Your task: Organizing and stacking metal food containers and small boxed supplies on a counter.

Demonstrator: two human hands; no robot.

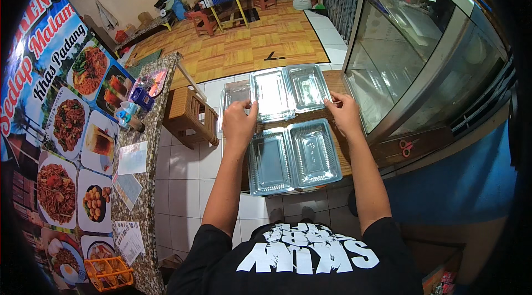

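An opened clear plastic hinged food container [272, 93] lies at the back of the wooden table, its two halves side by side. My left hand [240, 122] pinches its left edge between thumb and fingers. At its right edge, my right hand [344, 113] has thumb and fingertips on the rim. Nearer to me lies a second clear plastic container [314, 153], also spread open, with no hand on it. Another clear plastic container [237, 93] shows partly behind my left hand, at the far left of the table.
A glass display case [390, 53] stands at the right, with red-handled scissors [406, 148] on the wooden ledge by it. Left are a woven-look plastic stool [189, 116] and a granite counter [154, 137] bearing papers, cups and a blue box. An orange plastic basket [109, 273] sits at lower left.
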